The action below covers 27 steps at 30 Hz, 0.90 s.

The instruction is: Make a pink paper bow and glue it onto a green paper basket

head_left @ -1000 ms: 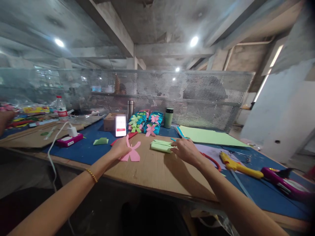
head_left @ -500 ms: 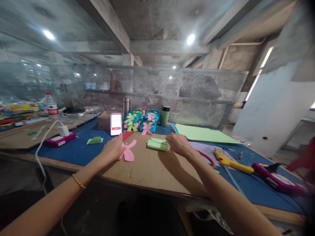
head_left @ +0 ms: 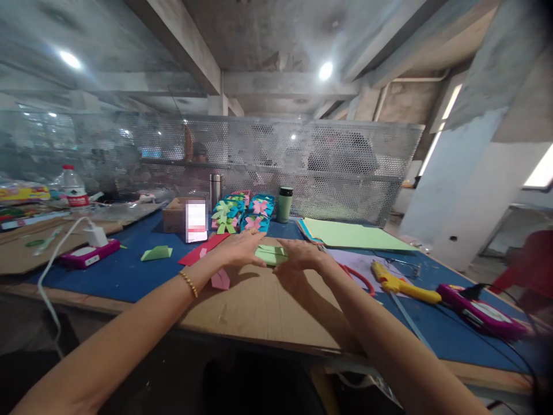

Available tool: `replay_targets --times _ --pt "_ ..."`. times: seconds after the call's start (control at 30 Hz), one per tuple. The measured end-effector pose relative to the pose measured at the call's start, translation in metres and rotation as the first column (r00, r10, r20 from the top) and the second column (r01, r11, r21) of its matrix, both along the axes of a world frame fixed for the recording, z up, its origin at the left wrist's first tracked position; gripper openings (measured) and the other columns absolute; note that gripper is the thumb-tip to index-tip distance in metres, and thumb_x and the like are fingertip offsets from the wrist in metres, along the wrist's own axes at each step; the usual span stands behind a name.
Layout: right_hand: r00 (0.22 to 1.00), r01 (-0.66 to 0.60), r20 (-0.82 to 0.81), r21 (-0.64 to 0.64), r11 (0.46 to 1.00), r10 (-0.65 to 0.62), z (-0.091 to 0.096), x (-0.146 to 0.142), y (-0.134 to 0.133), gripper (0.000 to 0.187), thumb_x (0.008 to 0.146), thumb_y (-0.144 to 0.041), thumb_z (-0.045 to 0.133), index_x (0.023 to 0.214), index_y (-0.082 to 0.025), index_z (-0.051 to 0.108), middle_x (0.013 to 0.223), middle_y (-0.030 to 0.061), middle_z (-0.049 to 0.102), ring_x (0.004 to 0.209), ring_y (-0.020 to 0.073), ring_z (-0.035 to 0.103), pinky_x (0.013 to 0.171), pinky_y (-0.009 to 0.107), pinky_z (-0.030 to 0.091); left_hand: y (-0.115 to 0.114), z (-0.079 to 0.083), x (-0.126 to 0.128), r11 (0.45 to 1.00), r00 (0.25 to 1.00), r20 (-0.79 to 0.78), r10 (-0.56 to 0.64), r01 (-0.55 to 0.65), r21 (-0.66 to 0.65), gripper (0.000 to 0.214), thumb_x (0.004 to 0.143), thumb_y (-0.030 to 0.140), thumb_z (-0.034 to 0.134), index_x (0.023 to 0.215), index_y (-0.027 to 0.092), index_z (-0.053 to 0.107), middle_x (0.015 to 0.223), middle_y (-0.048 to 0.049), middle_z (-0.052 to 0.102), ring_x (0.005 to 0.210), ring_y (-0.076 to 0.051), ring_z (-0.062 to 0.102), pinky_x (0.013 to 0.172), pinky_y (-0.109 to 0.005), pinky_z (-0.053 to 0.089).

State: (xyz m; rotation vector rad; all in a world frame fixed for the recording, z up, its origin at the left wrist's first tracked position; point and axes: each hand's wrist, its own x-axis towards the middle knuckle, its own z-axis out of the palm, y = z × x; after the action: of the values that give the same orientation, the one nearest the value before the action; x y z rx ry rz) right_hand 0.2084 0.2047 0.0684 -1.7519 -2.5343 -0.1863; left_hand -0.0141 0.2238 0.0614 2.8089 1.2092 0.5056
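A folded piece of light green paper (head_left: 271, 255) lies on a brown cardboard sheet (head_left: 250, 305), between my two hands. My left hand (head_left: 242, 248) is at its left end, fingers stretched out past the back edge and thumb apart in front; firm contact is not clear. Around the right end of the paper are the fingers and thumb of my right hand (head_left: 300, 255), which hide that end. Beneath my left wrist, a pink paper petal shape (head_left: 220, 279) is partly covered. A red paper sheet (head_left: 194, 253) lies behind my left forearm.
Teal pieces with paper flowers (head_left: 261, 207) stand behind my hands, beside a green tumbler (head_left: 285, 204) and a lit phone (head_left: 196, 221). To the right are green sheets (head_left: 354, 235), red-handled scissors (head_left: 360, 276), a yellow glue gun (head_left: 404, 285) and a purple power strip (head_left: 479, 314).
My left hand has left the pink petal shape and moved right to the green paper. My right hand has spread around the paper's right end. The view has shifted slightly.
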Motion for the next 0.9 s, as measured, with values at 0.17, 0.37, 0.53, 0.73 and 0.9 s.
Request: replay_targets --times 0.17,0.37,0.53,0.73,0.9 --pt "0.998 -0.043 -0.044 0.038 0.998 0.045 -0.001 -0.002 -0.006 0.037 0.097 -0.033 0.063 0.130 -0.019 0.059 0.133 0.0102 0.061 0.112 0.0263 0.064 0.092 0.049 0.055 0.026 0.002 0.024 0.988 0.993 -0.059 -0.103 0.095 -0.120 0.099 0.065 0.047 0.081 0.150 0.018 0.040 0.152 -0.0166 0.047 0.134 -0.037 0.048 0.099 -0.039 0.044" --pt "0.991 -0.078 -0.102 0.050 0.996 0.083 -0.004 0.003 -0.008 0.036 0.097 -0.034 0.064 0.129 -0.019 0.060 0.130 0.0098 0.063 0.111 0.0259 0.064 0.092 0.048 0.054 0.018 0.008 0.028 0.978 0.987 -0.038 -0.157 0.150 -0.146 0.085 0.067 0.034 0.078 0.147 0.024 0.047 0.137 -0.0089 0.062 0.118 -0.031 0.060 0.091 -0.034 0.048" --pt "0.977 -0.004 -0.212 0.148 0.989 0.036 -0.006 0.020 0.003 0.033 0.097 -0.033 0.062 0.128 -0.019 0.061 0.132 0.0098 0.062 0.112 0.0254 0.064 0.094 0.048 0.054 0.007 0.007 0.022 0.992 0.992 -0.034 -0.118 0.116 -0.057 0.074 0.072 0.026 0.073 0.143 0.034 0.052 0.124 -0.0065 0.067 0.106 -0.030 0.063 0.087 -0.037 0.047" --pt "0.904 0.199 -0.419 0.229 0.953 -0.088 0.000 0.041 0.010 0.028 0.098 -0.032 0.062 0.122 -0.019 0.063 0.129 0.0092 0.063 0.111 0.0249 0.064 0.094 0.048 0.053 -0.001 -0.009 0.023 0.993 0.997 -0.010 -0.077 0.077 0.085 0.056 0.078 0.015 0.062 0.133 0.023 0.057 0.121 -0.0125 0.059 0.113 -0.031 0.055 0.096 -0.043 0.045" --pt "0.765 0.176 -0.642 0.132 0.975 -0.051 -0.003 0.042 0.013 0.031 0.098 -0.033 0.062 0.125 -0.019 0.062 0.125 0.0090 0.065 0.104 0.0229 0.067 0.088 0.045 0.057 -0.012 -0.013 0.026 0.931 0.995 0.036 -0.088 0.069 0.358 0.055 0.087 0.005 0.048 0.140 0.020 0.049 0.132 -0.0172 0.051 0.127 -0.035 0.045 0.105 -0.053 0.041"
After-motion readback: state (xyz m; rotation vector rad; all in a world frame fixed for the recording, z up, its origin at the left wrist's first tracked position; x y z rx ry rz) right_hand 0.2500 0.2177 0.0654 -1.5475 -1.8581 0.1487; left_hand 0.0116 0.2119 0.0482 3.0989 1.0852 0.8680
